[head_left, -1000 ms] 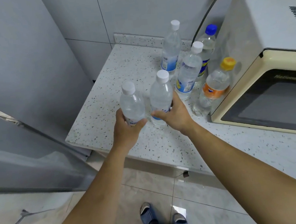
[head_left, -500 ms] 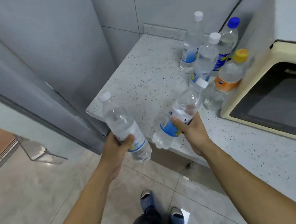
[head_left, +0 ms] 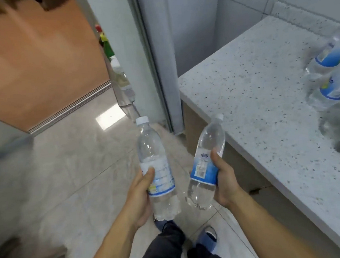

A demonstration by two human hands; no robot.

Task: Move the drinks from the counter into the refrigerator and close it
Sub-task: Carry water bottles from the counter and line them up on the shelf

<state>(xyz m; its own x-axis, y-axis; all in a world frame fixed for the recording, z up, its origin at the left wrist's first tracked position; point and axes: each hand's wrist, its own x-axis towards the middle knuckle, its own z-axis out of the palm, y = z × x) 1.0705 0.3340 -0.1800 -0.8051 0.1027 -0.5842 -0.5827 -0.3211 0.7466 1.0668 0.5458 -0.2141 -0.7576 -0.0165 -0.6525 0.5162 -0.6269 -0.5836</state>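
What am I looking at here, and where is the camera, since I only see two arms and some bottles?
No machine here: a person wears a camera on the head, looking down at their own arms. The left hand holds one clear water bottle in its grip, and the right hand holds a second water bottle, both above the tiled floor. To the right is a speckled counter where more bottles stand at the picture's edge, blurred. Ahead, past the open refrigerator door, bottles sit in a door shelf.
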